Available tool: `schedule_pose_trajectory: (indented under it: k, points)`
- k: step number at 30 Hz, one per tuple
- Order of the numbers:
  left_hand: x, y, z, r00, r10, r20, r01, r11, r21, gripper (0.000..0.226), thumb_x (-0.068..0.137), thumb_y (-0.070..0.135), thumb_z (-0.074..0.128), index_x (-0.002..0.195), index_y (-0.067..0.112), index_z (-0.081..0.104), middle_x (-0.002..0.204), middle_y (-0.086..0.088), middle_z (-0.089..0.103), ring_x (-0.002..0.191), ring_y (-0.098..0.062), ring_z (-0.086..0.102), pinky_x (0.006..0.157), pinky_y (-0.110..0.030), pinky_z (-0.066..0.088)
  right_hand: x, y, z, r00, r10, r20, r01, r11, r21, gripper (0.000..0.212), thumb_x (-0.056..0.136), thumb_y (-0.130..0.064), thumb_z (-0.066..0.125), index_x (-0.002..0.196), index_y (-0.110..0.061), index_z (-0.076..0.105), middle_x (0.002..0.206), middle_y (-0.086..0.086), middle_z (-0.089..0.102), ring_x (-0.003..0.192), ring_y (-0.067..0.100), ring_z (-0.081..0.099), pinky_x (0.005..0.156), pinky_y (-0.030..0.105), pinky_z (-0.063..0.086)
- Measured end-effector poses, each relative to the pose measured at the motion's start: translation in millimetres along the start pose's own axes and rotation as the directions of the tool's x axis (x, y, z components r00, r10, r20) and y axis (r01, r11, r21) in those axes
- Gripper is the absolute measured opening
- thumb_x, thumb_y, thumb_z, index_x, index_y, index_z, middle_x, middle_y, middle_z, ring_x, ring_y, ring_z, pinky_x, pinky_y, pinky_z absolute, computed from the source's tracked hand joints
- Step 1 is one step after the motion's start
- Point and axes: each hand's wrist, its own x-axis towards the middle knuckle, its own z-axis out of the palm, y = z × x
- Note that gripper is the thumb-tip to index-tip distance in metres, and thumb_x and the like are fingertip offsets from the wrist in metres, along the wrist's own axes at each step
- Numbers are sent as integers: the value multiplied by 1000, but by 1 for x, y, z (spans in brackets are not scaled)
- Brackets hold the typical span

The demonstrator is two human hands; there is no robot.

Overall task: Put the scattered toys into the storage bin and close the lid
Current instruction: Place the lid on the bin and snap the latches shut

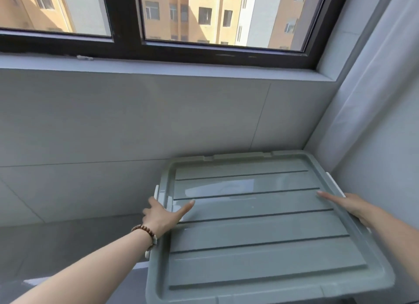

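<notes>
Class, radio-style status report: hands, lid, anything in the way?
Left hand grips lid at its left edge, thumb on top. Right hand grips its right edge. Seated or not: cannot tell. Nothing on the lid.

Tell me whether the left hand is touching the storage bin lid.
Touching. The head view shows the left hand gripping the left rim of the grey lid, with its thumb lying on the lid's top.

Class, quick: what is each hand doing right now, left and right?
Left hand: grips the lid at its left edge, thumb on top.
Right hand: grips the lid at its right edge, thumb on top.
</notes>
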Motion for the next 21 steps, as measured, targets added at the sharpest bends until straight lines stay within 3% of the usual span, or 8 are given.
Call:
schedule_pose_trajectory:
  k: [2,6,8,10,14,21]
  points:
    - [-1,5,17,1000,-12,-7,12,1000,-10,133,53,81,63,146,8,1,147,-26,19,133,-39,32,108,-45,31,18,6,-5,1000,-1,-20,1,1000,19,63,73,-42,76,116,2,61,82,7,64,74,23,60,59,26,44]
    - [1,14,45,999,-38,-10,38,999,-27,133,53,82,62,146,8,2,146,-26,20,133,-39,33,108,-45,31,54,22,-12,999,-10,-48,12,999,50,83,53,-60,80,110,-2,64,88,11,67,80,26,63,70,30,48]
    - [4,16,55,999,-35,-18,35,999,-34,130,52,82,62,144,9,6,144,-26,24,131,-38,35,107,-44,33,64,30,-10,999,-9,-41,11,998,55,66,70,-45,77,114,2,62,80,8,64,73,23,60,62,28,46]
    - [8,16,61,999,-35,-28,34,999,-29,130,50,84,61,144,10,7,143,-25,26,129,-38,37,105,-44,36,74,37,-6,1000,-15,-24,16,999,37,57,76,-38,74,114,3,62,80,8,63,72,22,59,61,26,44]
    - [18,17,69,998,-39,-54,38,999,-19,127,52,83,61,145,15,7,142,-24,27,126,-38,42,102,-43,38,99,49,5,999,-33,8,33,999,7,66,69,-47,74,112,0,61,98,14,63,90,29,58,83,32,44]
    - [21,13,74,997,-12,-76,17,997,75,126,57,81,60,146,11,4,145,-26,23,126,-41,41,101,-45,39,102,57,9,990,-141,-3,141,989,-52,41,80,-43,69,105,-11,61,103,13,64,91,25,58,84,29,41]
